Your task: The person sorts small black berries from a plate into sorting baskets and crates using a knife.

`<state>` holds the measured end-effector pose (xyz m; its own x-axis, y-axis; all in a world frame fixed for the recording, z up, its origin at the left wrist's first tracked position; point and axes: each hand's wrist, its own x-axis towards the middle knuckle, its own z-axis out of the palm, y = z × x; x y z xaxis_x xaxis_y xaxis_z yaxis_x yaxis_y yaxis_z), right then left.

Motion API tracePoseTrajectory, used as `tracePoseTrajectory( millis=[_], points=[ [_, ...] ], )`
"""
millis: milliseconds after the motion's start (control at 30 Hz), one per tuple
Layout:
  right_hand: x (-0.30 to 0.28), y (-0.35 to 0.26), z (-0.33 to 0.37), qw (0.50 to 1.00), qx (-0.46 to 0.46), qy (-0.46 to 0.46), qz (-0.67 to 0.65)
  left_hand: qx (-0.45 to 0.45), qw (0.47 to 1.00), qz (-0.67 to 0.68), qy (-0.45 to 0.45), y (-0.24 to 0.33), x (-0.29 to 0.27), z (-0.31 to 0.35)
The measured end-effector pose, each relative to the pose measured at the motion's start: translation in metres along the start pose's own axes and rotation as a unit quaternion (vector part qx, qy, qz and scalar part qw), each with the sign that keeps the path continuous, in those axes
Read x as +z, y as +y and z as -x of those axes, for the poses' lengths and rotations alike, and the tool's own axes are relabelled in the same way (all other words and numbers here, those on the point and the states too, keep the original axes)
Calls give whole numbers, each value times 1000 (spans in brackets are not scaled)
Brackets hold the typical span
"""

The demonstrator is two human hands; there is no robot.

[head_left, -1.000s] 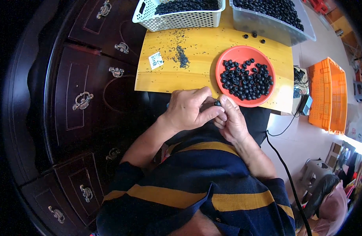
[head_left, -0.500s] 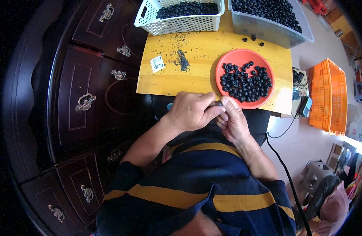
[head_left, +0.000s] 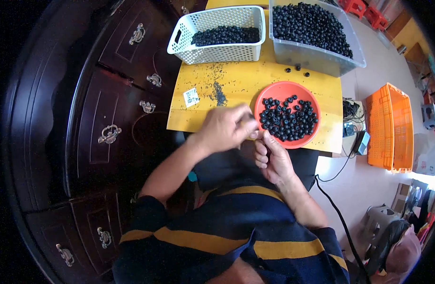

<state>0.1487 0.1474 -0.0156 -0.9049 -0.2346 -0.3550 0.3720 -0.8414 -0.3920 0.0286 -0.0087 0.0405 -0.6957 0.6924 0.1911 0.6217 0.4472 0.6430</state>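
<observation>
My left hand (head_left: 225, 127) hovers at the table's near edge, fingers curled, with a dark, blurred small black piece (head_left: 248, 116) at the fingertips. Beside it, my right hand (head_left: 274, 158) is closed, thumb pressed over the bent fingers. Whatever it holds is hidden in the grip. Just beyond both hands sits a red round plate (head_left: 286, 87) with many small black round pieces (head_left: 287, 122), several showing a hole or ring.
On the yellow table (head_left: 246, 75) stand a white perforated basket (head_left: 222, 54) and a clear plastic bin (head_left: 312, 62), both holding black pieces. Three loose pieces, black crumbs (head_left: 219, 94) and a printed white card (head_left: 191, 97) lie nearer. Dark drawers rise left; an orange crate (head_left: 392, 128) stands right.
My hands have come slightly apart from pressing together; the left has tilted, with a dark piece showing at its fingertips. The whole view has shifted, so the table sits lower.
</observation>
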Motion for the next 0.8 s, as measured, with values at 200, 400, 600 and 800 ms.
tracePoseTrajectory(
  millis=[200, 400, 600, 800],
  points=[
    [-18, -4, -1, 992, -3, -45, -114, -79, 953, -271, 113, -59, -66, -98],
    [-7, -16, 4, 984, -16, -25, -176, -41, 950, -215, 222, -64, -79, -120],
    [-15, -20, -1, 979, -27, -35, -201, -29, 998, -1, -59, 25, -11, -35],
    [-8, -15, -5, 987, -17, -37, -154, 16, 996, -29, -83, 30, 29, 15]
  ],
)
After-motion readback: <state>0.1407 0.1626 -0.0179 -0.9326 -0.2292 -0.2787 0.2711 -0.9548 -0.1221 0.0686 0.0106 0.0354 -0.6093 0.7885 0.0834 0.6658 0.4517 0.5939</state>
